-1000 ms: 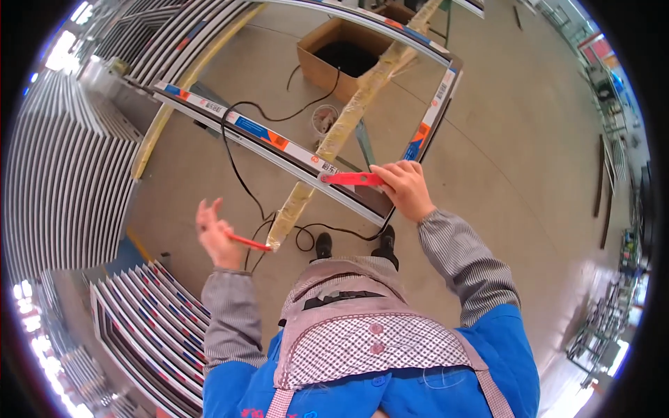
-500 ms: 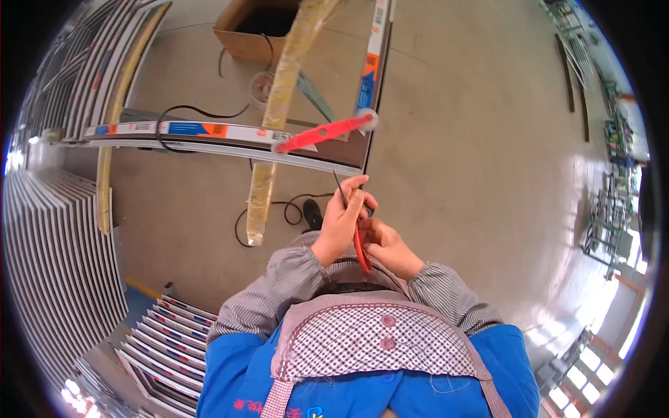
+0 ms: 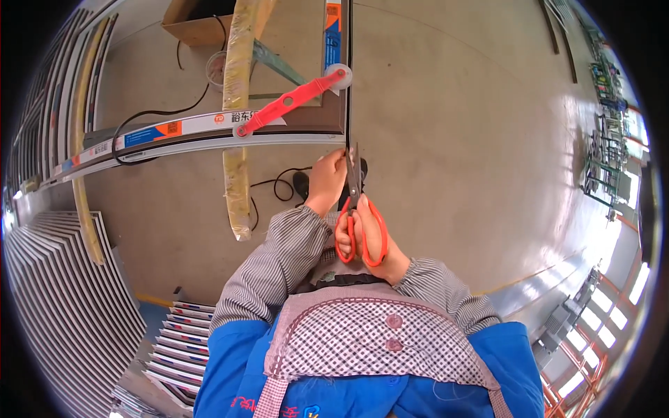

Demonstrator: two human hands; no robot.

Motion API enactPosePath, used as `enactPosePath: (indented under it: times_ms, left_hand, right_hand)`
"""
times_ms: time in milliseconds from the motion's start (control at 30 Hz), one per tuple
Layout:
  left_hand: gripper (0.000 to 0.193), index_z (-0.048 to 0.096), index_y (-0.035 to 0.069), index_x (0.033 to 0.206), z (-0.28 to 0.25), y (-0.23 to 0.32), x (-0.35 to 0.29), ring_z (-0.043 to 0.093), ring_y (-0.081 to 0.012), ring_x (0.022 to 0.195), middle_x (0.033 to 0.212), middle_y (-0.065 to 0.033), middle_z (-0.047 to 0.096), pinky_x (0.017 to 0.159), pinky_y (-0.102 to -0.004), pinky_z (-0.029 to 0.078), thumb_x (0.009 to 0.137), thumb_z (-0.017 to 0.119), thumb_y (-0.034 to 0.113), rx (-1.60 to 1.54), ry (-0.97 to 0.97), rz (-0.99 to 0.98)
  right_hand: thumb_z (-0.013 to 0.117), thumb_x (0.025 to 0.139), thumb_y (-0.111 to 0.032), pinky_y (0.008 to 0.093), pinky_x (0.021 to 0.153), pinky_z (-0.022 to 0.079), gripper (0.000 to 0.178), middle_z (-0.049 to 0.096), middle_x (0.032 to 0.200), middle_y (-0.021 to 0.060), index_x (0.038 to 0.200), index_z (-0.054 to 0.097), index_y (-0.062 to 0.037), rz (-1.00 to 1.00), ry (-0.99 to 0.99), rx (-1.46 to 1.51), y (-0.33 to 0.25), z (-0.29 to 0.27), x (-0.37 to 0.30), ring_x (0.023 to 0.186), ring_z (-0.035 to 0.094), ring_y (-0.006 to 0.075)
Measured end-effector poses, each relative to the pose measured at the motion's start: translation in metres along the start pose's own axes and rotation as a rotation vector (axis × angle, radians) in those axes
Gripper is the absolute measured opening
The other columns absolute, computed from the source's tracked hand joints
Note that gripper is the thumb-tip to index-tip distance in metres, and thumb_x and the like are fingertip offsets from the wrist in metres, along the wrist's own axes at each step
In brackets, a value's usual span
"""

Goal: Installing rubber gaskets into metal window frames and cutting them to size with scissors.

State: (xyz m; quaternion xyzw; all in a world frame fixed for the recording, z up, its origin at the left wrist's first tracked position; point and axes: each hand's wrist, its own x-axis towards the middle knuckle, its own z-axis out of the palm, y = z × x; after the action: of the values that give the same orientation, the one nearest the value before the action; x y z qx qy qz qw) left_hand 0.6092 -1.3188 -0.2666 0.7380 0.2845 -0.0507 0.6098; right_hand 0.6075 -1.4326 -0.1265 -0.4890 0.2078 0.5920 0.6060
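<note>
Right grip point(image 3: 372, 235) holds metal scissors point(image 3: 354, 189) by red looped handles point(image 3: 384, 237).

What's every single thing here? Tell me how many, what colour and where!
Metal scissors with looped handles: one, red and grey, in the right hand
Long flat tool: one, red, lying across the frame's corner
Stickered metal frame: one, brown and silver, ahead of the hands
Film-wrapped bars: two, yellow, under the frame
Thin cord: count unclear, black, over the frame and floor
Cardboard box: one, brown, upper left
Round tub: one, see-through, below the box
Stacked frames: many, greyish white, left
Smooth floor: one, grey-beige, all around
Checked cloth apron: one, dark and white, bottom centre
Shoes: two, black, behind the hands
Left hand: one, bare, beside the blades
Right hand: one, bare, in the handles
</note>
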Motion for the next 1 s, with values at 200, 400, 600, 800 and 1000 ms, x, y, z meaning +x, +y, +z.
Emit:
enactPosePath:
  times_ms: [200, 400, 600, 800, 1000]
  left_hand:
    - [0.026, 0.061, 0.007, 0.104, 0.006, 0.003, 0.0, 0.052, -0.0108, 0.06, 0.071, -0.0025, 0.061, 0.056, -0.0272, 0.042, 0.091, 0.043, 0.02, -0.041, 0.006, -0.051]
    - [0.026, 0.061, 0.007, 0.104, 0.004, 0.006, -0.002, 0.054, -0.0109, 0.062, 0.073, -0.0024, 0.062, 0.059, -0.026, 0.043, 0.09, 0.043, 0.02, -0.091, 0.013, -0.048]
    - [0.024, 0.062, 0.007, 0.104, 0.005, 0.009, -0.006, 0.053, -0.0079, 0.062, 0.075, -0.0011, 0.062, 0.056, -0.0231, 0.041, 0.084, 0.05, 0.015, -0.241, 0.004, -0.095]
    - [0.026, 0.062, 0.007, 0.104, 0.008, 0.008, -0.013, 0.05, -0.0066, 0.059, 0.076, -0.0011, 0.062, 0.053, -0.0224, 0.04, 0.081, 0.053, 0.011, -0.291, 0.016, -0.121]
    - [0.025, 0.062, 0.007, 0.104, 0.01, 0.008, -0.012, 0.05, -0.0065, 0.058, 0.075, -0.002, 0.063, 0.051, -0.0229, 0.04, 0.082, 0.052, 0.011, -0.213, 0.083, -0.055]
  right_hand:
    - [0.026, 0.087, -0.065, 0.0264, 0.049, 0.034, 0.06, 0.04, 0.058, 0.0029, 0.074, 0.04, -0.0083, 0.025, 0.038, 0.097, -0.003, 0.009, 0.015, 0.049, 0.037, 0.0144]
    - [0.026, 0.086, -0.067, 0.0261, 0.047, 0.031, 0.061, 0.037, 0.057, 0.0009, 0.073, 0.04, -0.0091, 0.102, 0.075, 0.24, -0.007, 0.017, 0.02, 0.049, 0.033, 0.0138]
    - [0.026, 0.086, -0.067, 0.0259, 0.047, 0.03, 0.061, 0.037, 0.057, 0.0004, 0.071, 0.04, -0.0096, 0.102, 0.033, 0.353, -0.006, 0.018, 0.025, 0.048, 0.03, 0.0127]
    - [0.029, 0.085, -0.068, 0.0283, 0.048, 0.038, 0.06, 0.041, 0.056, 0.0026, 0.072, 0.04, -0.0096, 0.078, 0.005, 0.36, -0.001, 0.017, 0.025, 0.047, 0.038, 0.0147]
    - [0.026, 0.089, -0.062, 0.0254, 0.047, 0.032, 0.058, 0.038, 0.052, 0.0005, 0.069, 0.042, -0.01, 0.05, 0.054, 0.278, -0.006, 0.016, 0.022, 0.047, 0.035, 0.0136]
